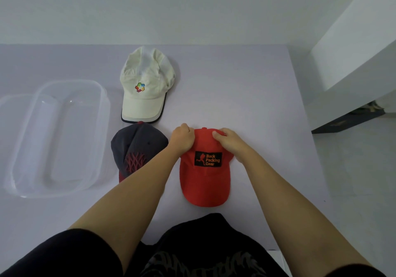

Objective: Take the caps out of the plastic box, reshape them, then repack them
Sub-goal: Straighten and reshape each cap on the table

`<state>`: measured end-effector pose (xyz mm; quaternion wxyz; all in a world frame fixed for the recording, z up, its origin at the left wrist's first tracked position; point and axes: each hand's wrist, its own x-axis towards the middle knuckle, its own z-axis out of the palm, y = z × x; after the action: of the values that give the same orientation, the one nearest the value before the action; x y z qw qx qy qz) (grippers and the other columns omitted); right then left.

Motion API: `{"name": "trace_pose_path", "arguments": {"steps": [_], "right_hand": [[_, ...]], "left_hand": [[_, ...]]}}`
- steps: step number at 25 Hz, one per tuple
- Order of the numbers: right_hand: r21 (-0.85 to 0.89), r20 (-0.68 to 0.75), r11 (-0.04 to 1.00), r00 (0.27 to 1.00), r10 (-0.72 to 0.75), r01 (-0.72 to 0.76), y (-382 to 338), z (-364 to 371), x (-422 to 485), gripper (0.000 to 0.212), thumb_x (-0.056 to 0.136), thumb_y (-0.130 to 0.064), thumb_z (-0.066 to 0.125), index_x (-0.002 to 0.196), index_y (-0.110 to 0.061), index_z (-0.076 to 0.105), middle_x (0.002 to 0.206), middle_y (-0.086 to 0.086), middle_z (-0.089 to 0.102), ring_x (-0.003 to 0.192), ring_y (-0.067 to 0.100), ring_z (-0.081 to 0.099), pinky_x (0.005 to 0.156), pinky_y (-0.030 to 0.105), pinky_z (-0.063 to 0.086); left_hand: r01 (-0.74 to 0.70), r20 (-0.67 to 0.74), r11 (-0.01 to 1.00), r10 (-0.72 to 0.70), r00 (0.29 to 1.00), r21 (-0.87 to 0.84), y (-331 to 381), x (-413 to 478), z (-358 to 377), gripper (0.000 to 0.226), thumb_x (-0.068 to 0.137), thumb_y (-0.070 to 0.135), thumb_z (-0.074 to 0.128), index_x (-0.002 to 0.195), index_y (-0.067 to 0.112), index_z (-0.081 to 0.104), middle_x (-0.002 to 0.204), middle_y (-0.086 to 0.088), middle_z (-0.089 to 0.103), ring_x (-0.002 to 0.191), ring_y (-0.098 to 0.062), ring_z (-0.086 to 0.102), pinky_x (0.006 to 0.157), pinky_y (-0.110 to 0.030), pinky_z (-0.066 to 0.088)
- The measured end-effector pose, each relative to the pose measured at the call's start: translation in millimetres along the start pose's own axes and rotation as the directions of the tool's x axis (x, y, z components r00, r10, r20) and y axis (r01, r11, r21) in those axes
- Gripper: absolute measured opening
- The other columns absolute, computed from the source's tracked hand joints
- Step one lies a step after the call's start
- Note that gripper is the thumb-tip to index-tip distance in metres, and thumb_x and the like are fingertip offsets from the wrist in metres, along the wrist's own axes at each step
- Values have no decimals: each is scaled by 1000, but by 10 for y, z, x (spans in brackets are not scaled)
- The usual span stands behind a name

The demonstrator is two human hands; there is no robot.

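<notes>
A red cap [204, 182] with a black "Back Packing Gear" patch lies on the table, brim toward me. My left hand [182, 138] grips the left side of its crown and my right hand [230, 141] grips the right side near the top. Left of it a dark grey cap [135, 146] with red stitching lies partly under my left forearm. Behind that rests a cream white cap [145, 84] with a coloured logo. The clear plastic box [100, 126] stands at the left with no caps in it.
The table [267, 126] has a pale lilac top, backed by a white wall. Its right edge runs near a white cabinet [353, 62]. A clear lid seems to sit under or beside the box at the far left.
</notes>
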<state>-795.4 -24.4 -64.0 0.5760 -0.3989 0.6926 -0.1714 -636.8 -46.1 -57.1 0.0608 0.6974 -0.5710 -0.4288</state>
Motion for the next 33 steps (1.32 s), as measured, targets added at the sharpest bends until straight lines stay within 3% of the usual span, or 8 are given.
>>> {"name": "trace_pose_path", "arguments": {"steps": [3,8,10,13,20,24,28,33], "right_hand": [[43,8,999,1000,5,-6,21,40,-17,28,92,-41,51,108,-19,55,110,2,60,101,20,58,82,30,48],[-97,-29,994,998,-48,45,-70,-166,-41,65,89,-66,28,132,-18,43,137,2,46,126,20,43,105,38,33],[-111,-39,989,994,-105,100,-182,-268,-38,64,92,-61,25,134,-17,42,137,1,46,125,18,43,102,35,33],[-192,-36,957,973,-228,217,-461,-220,-40,40,98,-40,36,128,-17,50,127,-2,52,115,13,48,91,25,35],[-409,115,755,850,-514,512,-1000,473,204,29,94,-11,45,119,-9,60,126,10,59,116,21,55,96,25,40],[-536,231,673,856,-463,509,-1190,885,453,38,91,-12,50,129,-10,50,131,15,48,119,27,49,99,30,35],[-582,298,716,921,-253,385,-1341,1189,637,79,82,-5,60,146,-11,14,125,19,50,109,34,53,86,38,46],[-549,243,773,946,-215,317,-1414,1281,742,97,77,2,60,149,-16,-2,111,17,53,96,30,55,80,40,50]], "left_hand": [[2,-30,1000,-1,1000,9,-52,4,-10,20,97,14,26,95,2,42,94,-15,49,82,-26,45,70,-35,34],[-64,-95,997,67,993,32,11,83,-330,30,96,9,29,109,-6,52,113,-24,58,98,-35,53,78,-35,37],[-118,-104,993,118,988,7,34,123,-552,32,97,11,30,108,0,57,113,-19,61,104,-32,55,89,-36,39],[-161,-146,986,153,977,-42,18,140,-857,26,95,14,31,78,18,50,93,-11,55,87,-21,48,79,-29,36],[-107,-246,984,140,959,144,-303,248,-1409,42,97,11,29,132,8,51,136,-18,52,123,-34,47,99,-32,36],[31,-162,969,9,987,246,-538,359,-1533,39,97,7,28,130,-4,46,133,-24,50,119,-39,47,96,-37,36],[138,-136,969,-112,984,205,-716,519,-1565,34,95,7,28,122,-5,46,125,-25,52,108,-35,51,83,-33,39],[125,-58,992,-126,990,-18,-738,580,-1562,49,93,3,27,142,6,30,145,-20,35,130,-37,36,102,-40,34]]}}
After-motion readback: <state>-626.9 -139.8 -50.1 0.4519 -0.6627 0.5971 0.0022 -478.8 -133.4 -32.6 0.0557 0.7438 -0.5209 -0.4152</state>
